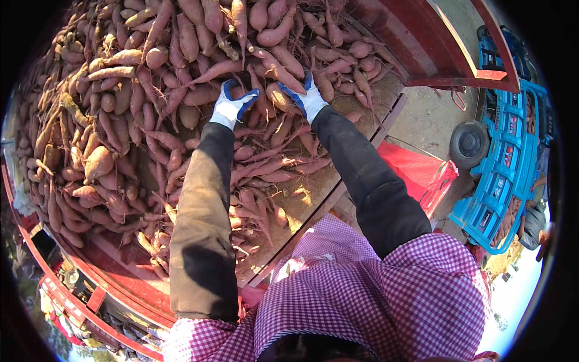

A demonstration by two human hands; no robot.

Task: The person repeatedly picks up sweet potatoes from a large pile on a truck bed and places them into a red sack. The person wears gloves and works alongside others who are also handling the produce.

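A large heap of sweet potatoes (135,104), with thin roots and soil on them, covers the truck bed. Both hands wear white gloves with blue-coated palms and fingers. My left hand (230,107) is over the heap, thumb and fingers apart, with no sweet potato between them. To its right, my right hand (311,100) has its thumb and fingers around the near end of a long sweet potato (279,70). The other end of that root points up and left across the heap. Parts of my fingertips are hidden.
A red metal side panel (416,40) stands at the upper right. Along the bed's near edge (312,226) runs a metal rail. A red mesh sack (411,172) hangs or stands beyond it. Farther right are a blue truck (502,167) carrying sweet potatoes and a person (533,224).
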